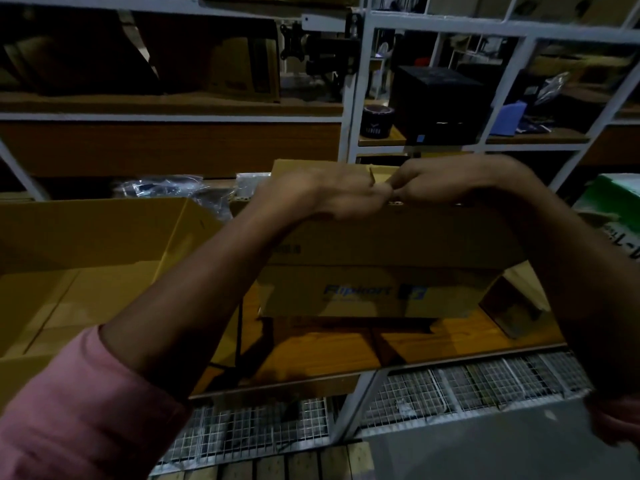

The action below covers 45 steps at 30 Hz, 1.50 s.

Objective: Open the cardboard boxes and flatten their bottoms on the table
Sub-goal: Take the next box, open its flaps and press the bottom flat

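A brown cardboard box with a blue printed logo on its lower flap is held up above the wooden table. My left hand and my right hand meet at the middle of the box's top edge, both with fingers closed on the cardboard there. The lower flaps hang open towards the table. A second cardboard box stands open on the table at the left, its inside facing up.
White metal shelving behind the table holds a black box, a dark tape roll and other cartons. A green and white carton sits at the right. Clear plastic bags lie behind the left box. Wire mesh runs under the table.
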Available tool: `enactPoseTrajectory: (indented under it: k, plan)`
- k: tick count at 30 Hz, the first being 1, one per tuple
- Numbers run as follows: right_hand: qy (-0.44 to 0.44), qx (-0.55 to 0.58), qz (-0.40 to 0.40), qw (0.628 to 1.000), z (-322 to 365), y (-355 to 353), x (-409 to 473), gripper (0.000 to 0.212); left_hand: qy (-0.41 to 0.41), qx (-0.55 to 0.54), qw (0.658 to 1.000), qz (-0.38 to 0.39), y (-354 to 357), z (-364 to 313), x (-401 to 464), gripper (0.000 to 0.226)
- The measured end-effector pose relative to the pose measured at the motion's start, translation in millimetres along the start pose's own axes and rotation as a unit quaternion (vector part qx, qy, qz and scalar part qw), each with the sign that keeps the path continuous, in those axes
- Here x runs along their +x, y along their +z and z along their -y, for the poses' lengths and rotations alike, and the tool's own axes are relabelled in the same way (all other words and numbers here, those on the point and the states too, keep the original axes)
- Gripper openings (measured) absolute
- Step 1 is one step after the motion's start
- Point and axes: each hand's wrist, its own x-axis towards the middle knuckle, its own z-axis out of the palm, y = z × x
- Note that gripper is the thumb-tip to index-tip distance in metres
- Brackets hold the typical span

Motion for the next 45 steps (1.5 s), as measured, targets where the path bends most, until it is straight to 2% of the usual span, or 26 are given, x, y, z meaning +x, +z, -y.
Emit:
enactPoseTrajectory:
  k: [10, 14, 17, 19, 22, 24, 27, 31, 32, 36, 39, 42, 45]
  plan:
    - [-0.038, 0.046, 0.006, 0.998, -6.8, 37.2, -14.4, 0.035, -0.028, 0.006, 0.994, 0.110, 22.1, -7.1, -16.5, 0.067]
    - [-0.055, 0.034, 0.030, 0.997, -14.7, 60.3, -16.4, 0.030, 0.002, 0.010, 0.989, 0.148, 40.8, -1.2, -14.5, 0.046]
    - [-0.063, 0.026, 0.043, 0.997, -23.1, 84.6, -14.9, 0.036, 0.011, 0.059, 0.986, 0.154, 68.2, 10.7, -2.6, 0.042]
    - [-0.063, -0.004, 0.020, 0.998, -30.1, 109.2, -6.8, 0.040, 0.008, 0.089, 0.988, 0.126, 93.1, 22.2, 10.0, 0.038]
    - [-0.041, -0.015, -0.076, 0.996, -44.4, 150.7, 12.9, 0.052, 0.011, 0.123, 0.992, -0.006, 130.6, 39.5, 28.5, 0.028]
    - [-0.026, -0.026, -0.122, 0.992, -52.4, 169.7, 22.4, 0.059, 0.020, 0.167, 0.982, -0.082, 149.2, 46.0, 35.7, 0.038]
    - [-0.035, -0.030, -0.179, 0.983, -60.8, 182.5, 31.8, 0.046, 0.040, 0.230, 0.962, -0.142, 166.2, 51.7, 41.8, 0.049]
    - [-0.035, -0.017, -0.232, 0.972, -59.6, 192.6, 38.4, 0.030, 0.042, 0.231, 0.954, -0.186, 173.0, 55.0, 45.0, 0.041]
    - [-0.023, -0.026, -0.236, 0.971, -59.3, 197.2, 39.0, 0.033, 0.044, 0.232, 0.952, -0.197, 174.0, 54.2, 45.4, 0.038]
    - [0.046, -0.047, -0.277, 0.958, -69.6, 210.0, 38.8, 0.070, 0.045, 0.232, 0.939, -0.249, 181.5, 47.4, 43.7, 0.023]
    - [0.059, -0.030, -0.346, 0.936, -86.3, 207.3, 40.5, 0.068, 0.070, 0.215, 0.926, -0.303, 191.1, 36.6, 52.9, 0.016]
    - [0.083, -0.031, -0.413, 0.907, -99.3, 193.7, 41.9, 0.066, 0.108, 0.180, 0.938, -0.276, 197.8, 21.7, 72.8, 0.018]
    - [0.126, -0.022, -0.434, 0.892, -120.6, 177.8, 43.8, 0.068, 0.088, 0.151, 0.948, -0.265, 201.8, 14.8, 83.4, 0.020]
